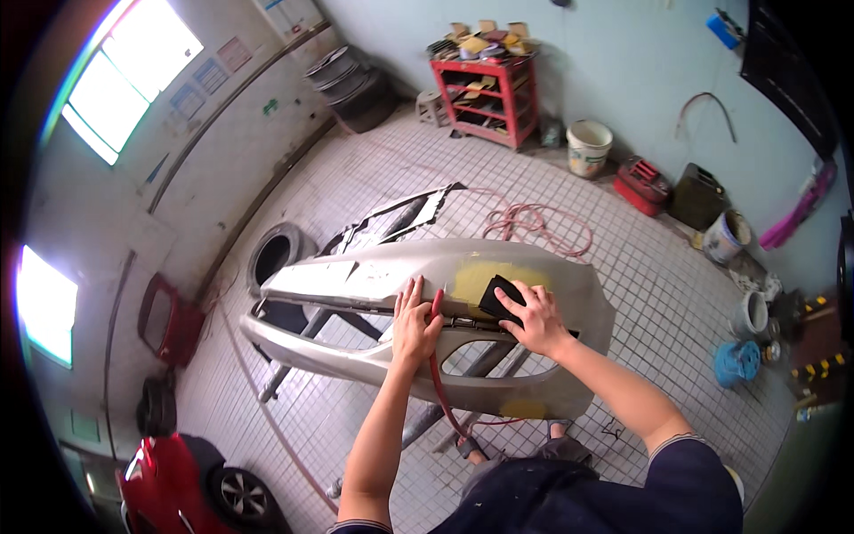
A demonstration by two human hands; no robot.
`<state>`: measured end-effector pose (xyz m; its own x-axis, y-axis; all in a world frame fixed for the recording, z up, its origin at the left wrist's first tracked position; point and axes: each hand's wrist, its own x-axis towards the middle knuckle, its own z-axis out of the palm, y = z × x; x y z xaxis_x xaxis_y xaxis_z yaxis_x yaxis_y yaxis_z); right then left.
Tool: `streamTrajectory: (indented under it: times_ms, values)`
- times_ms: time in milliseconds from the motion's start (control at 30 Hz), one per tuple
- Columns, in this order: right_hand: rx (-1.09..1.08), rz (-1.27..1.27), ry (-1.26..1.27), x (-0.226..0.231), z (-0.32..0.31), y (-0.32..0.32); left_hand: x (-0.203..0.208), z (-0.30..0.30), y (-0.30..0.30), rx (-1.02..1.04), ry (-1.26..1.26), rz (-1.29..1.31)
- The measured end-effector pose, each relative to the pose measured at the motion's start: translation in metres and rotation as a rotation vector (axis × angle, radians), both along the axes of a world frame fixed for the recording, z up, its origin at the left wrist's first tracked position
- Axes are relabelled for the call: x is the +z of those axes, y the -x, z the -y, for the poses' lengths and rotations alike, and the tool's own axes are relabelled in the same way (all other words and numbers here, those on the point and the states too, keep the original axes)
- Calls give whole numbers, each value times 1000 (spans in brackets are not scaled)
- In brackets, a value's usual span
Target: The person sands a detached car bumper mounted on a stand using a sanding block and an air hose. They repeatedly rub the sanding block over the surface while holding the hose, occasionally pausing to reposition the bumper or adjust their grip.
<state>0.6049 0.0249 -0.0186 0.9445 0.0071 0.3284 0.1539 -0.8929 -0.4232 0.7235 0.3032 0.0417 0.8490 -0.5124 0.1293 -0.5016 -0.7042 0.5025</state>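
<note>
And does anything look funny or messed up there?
Yes: a yellow patch beside the right hand doesn't match the silver bumper around it. Beyond the bumper, a pinkish hose lies in messy loops on the floor.

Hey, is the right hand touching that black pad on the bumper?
Touching. The head view shows the right hand gripping the black pad, its fingers lying over the edge without a gap.

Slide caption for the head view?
Left hand on a grey bumper, beside a red hose; right hand holding black pad at yellow patch.

Blown-out windows (133,76) L, dk corners
</note>
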Motion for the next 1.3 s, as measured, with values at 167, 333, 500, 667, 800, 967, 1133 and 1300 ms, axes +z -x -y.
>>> streamTrajectory:
  times_ms: [167, 333, 500, 667, 800, 967, 1133, 1300]
  values:
    - [41, 145, -37, 1, 12, -70, 3, 22, 4, 29, 17, 38]
    - [254, 111, 48, -14, 43, -32, -6, 7, 9, 60, 26, 87]
    - [185, 112, 47, 6, 34, -59, -5, 20, 3, 46, -2, 87]
    - [170, 145, 61, 3, 23, -72, -9, 20, 0, 54, 14, 108]
    - [210, 60, 134, -15, 48, -19, -14, 19, 5, 70, 16, 93]
    - [29, 73, 136, 2, 1, -83, -10, 26, 6, -8, 30, 124]
    - [84, -3, 122, -6, 6, -50, -13, 18, 9, 23, 59, 100]
    - [100, -25, 147, -4, 15, -17, -20, 19, 9, 69, 103, 138]
